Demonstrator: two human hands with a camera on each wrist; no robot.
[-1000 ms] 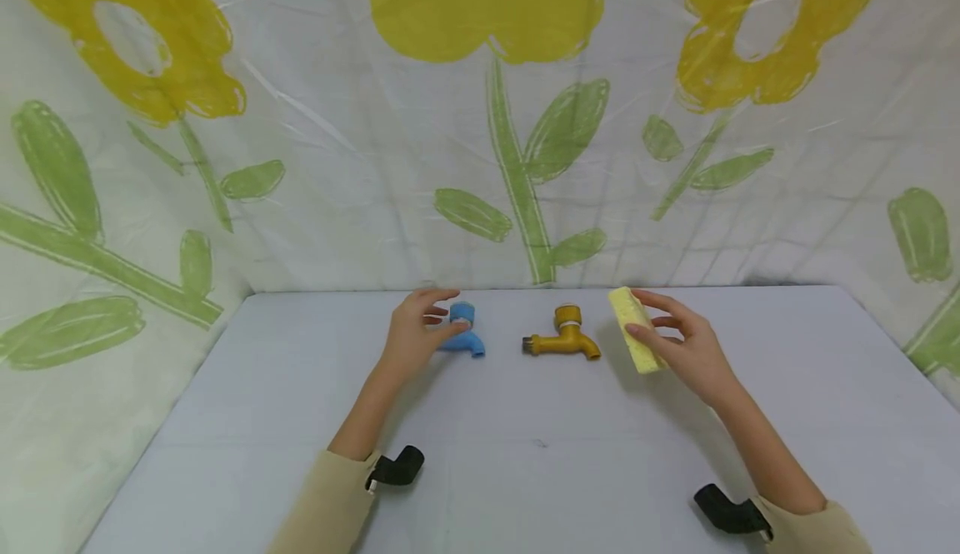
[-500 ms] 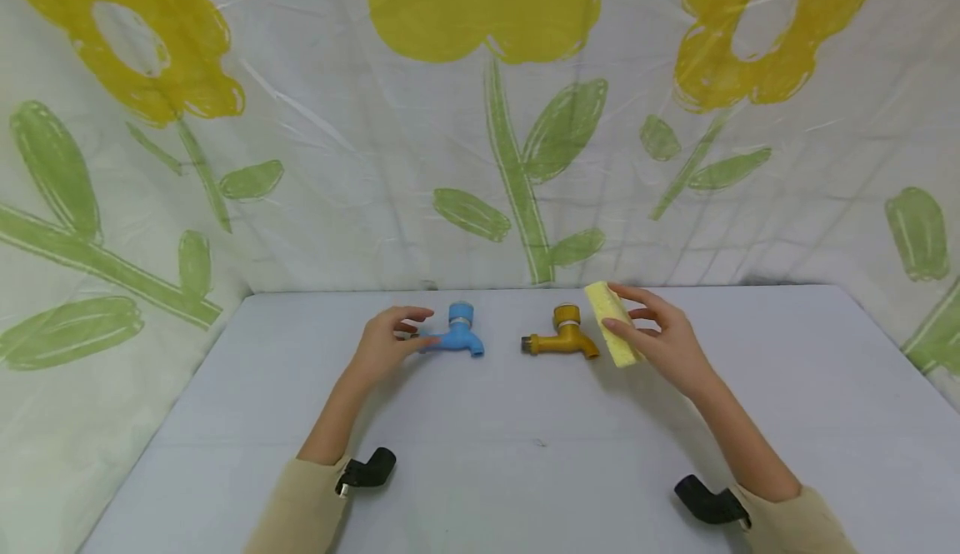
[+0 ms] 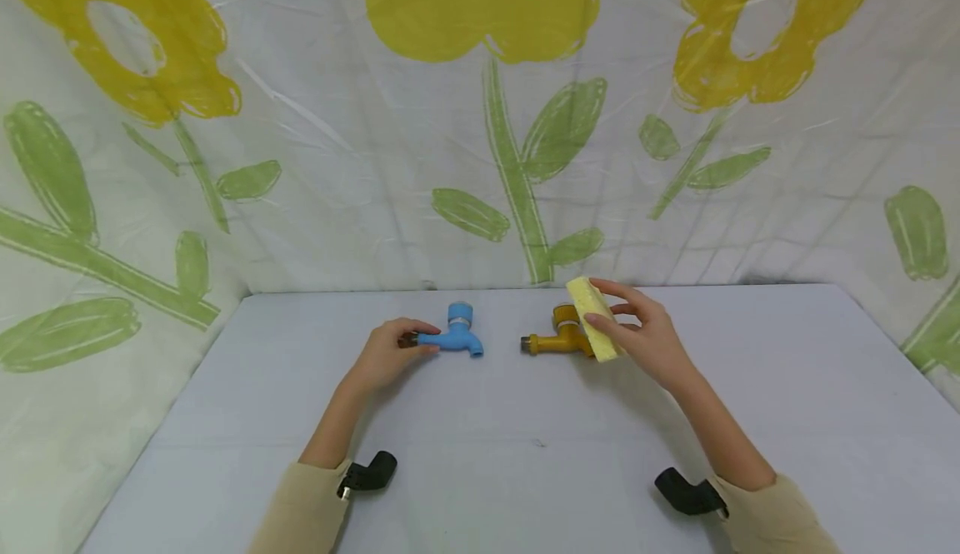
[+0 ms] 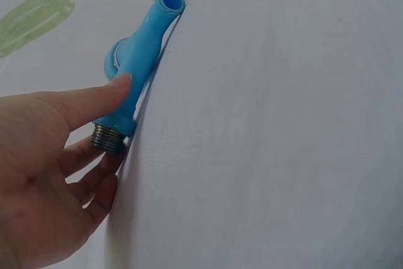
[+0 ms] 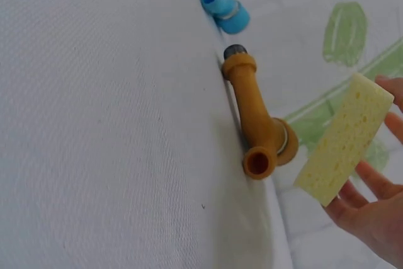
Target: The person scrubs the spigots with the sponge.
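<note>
A blue plastic tap lies on the table with its spout to the right. My left hand pinches it around its threaded end, thumb on the near side and index finger on the far side. In the left wrist view the thumb presses along the tap's body beside the metal thread. My right hand holds a pale yellow sponge tilted between thumb and fingers. The sponge overlaps the right part of a mustard-yellow tap in the head view; the right wrist view has them apart.
The white table ends at the back against a hanging sheet printed with yellow flowers and green leaves. Black angular mounts sit at both beige cuffs.
My left hand has drawn back leftward from over the blue tap and closed on its threaded end. My right hand has carried the sponge left, up to the yellow tap.
</note>
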